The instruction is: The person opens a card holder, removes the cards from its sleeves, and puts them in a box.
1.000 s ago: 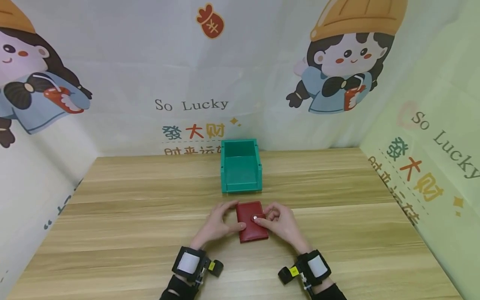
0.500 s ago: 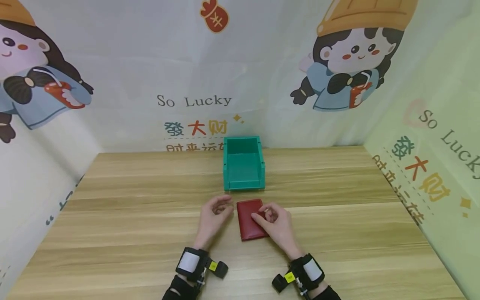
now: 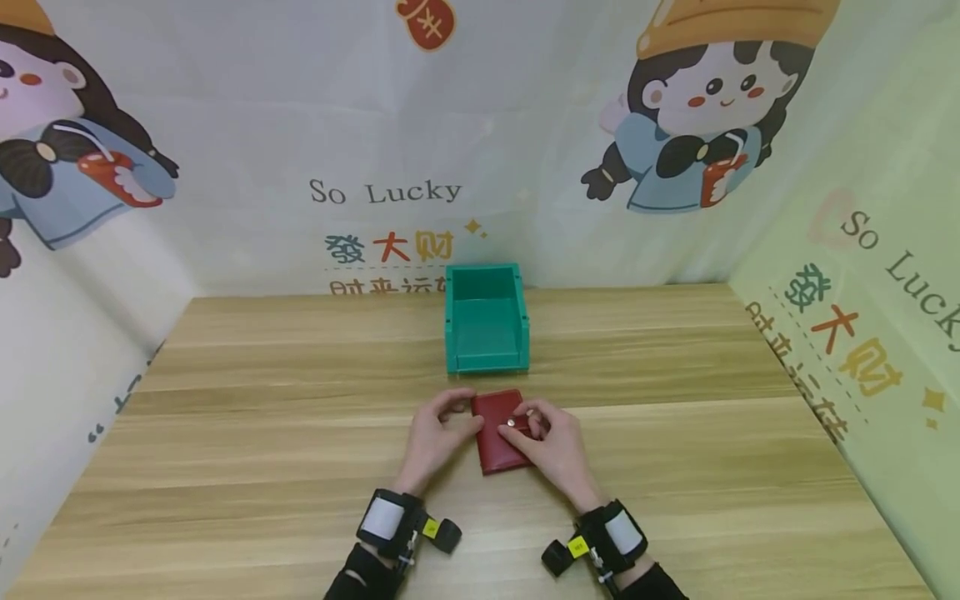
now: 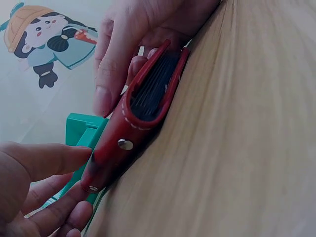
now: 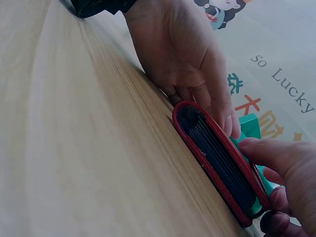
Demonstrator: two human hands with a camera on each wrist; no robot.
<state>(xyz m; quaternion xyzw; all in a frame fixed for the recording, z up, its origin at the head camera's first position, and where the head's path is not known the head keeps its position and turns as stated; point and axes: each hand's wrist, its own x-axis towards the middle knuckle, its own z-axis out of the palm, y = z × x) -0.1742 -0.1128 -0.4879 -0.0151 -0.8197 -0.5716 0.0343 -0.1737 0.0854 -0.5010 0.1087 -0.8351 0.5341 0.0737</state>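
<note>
A red leather card holder (image 3: 495, 446) with a snap strap (image 3: 519, 422) lies on the wooden table in the head view. My left hand (image 3: 438, 437) grips its left edge, thumb on the cover. In the left wrist view, the left thumb and fingers bracket the spine (image 4: 111, 150), which has metal studs. My right hand (image 3: 553, 442) pinches the strap between thumb and forefinger at the right side, beside a silver snap. The right wrist view shows dark inner sleeves (image 5: 222, 158) stacked between the red covers.
Just beyond the card holder, a green open-front plastic bin (image 3: 487, 364) stands near the back edge of the wooden table (image 3: 262, 442). A printed cloth (image 3: 247, 125) hangs behind and along both sides.
The left hand came off the card holder's left edge half a second ago and now holds it again. The right hand stays at the strap, whose snap shows again after being covered.
</note>
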